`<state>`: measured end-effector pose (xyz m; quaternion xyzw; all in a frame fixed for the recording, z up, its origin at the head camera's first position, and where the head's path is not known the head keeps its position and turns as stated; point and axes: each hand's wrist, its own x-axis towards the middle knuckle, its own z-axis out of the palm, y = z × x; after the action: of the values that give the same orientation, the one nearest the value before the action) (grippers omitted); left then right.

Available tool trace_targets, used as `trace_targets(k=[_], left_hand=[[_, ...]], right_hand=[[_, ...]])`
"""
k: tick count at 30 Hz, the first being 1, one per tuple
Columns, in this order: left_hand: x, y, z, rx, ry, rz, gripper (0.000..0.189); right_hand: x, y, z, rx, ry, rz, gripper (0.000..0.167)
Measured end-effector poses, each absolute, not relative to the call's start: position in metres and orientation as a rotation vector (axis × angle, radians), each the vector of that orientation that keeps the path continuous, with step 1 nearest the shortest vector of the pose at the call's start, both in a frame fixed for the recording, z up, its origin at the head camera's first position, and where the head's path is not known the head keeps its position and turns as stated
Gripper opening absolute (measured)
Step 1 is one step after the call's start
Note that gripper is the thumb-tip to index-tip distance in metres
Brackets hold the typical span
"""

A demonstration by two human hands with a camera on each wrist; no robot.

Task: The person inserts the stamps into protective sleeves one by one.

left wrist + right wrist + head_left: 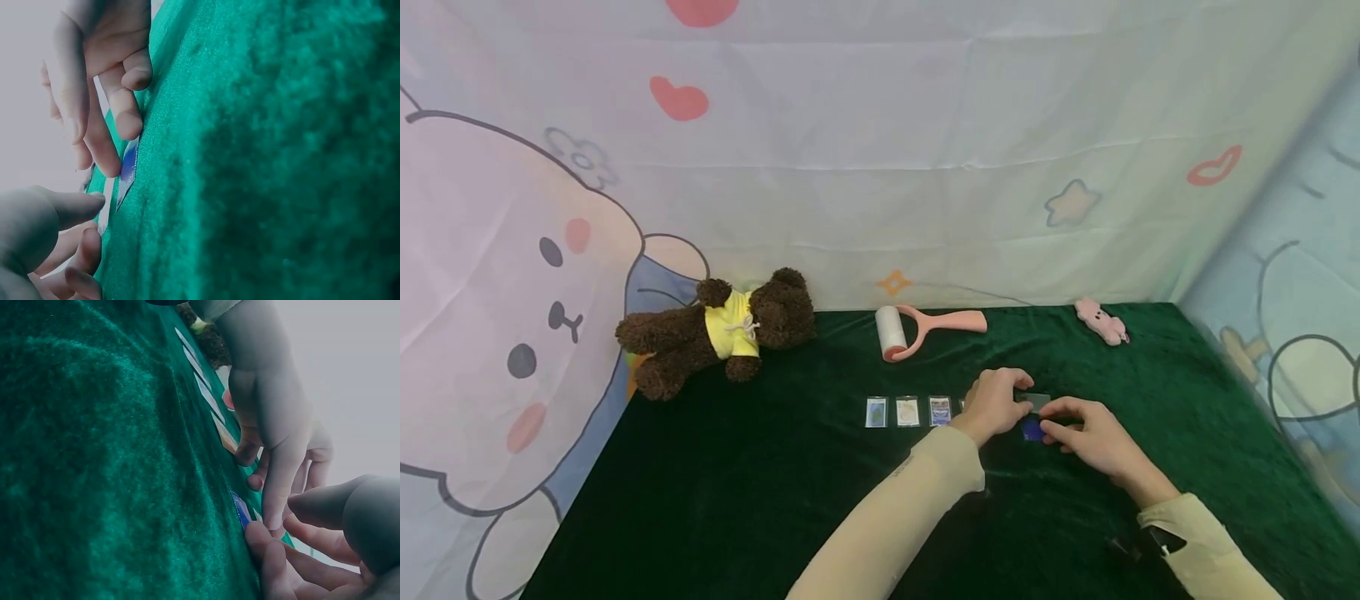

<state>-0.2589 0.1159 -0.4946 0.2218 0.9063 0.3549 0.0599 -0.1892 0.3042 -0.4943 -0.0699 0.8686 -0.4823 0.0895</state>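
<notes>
My left hand [996, 404] reaches over the row of cards, thumb and forefinger spread at the left side of a pale clear-looking card [1037, 401] on the green cloth. From the right, my right hand [1093, 433] comes in with its fingertips at that card's right side and its thumb beside a blue card [1033, 430]. The blue card [129, 165] lies nearly flat under the right fingers in the left wrist view. In the right wrist view both hands' fingertips meet close together and partly hide the pale card. Left of them lie small picture cards [907, 412] in a row, one partly covered by my left hand.
A pink-handled lint roller [951, 322] lies behind the cards. A brown teddy bear in a yellow top [730, 325] lies at the back left, and a small pink plush [1102, 322] at the back right. A printed curtain [850, 167] hangs behind the green cloth [760, 500].
</notes>
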Motion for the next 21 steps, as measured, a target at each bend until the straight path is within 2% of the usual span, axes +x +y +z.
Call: trace_targets(k=[21], left_hand=[[-0.2629,0.1166,-0.4906,0.629,2.783,1.076,0.020]], right_hand=[[-0.1899,0.3035,-0.4934,-0.182,2.613,-1.406,0.030]])
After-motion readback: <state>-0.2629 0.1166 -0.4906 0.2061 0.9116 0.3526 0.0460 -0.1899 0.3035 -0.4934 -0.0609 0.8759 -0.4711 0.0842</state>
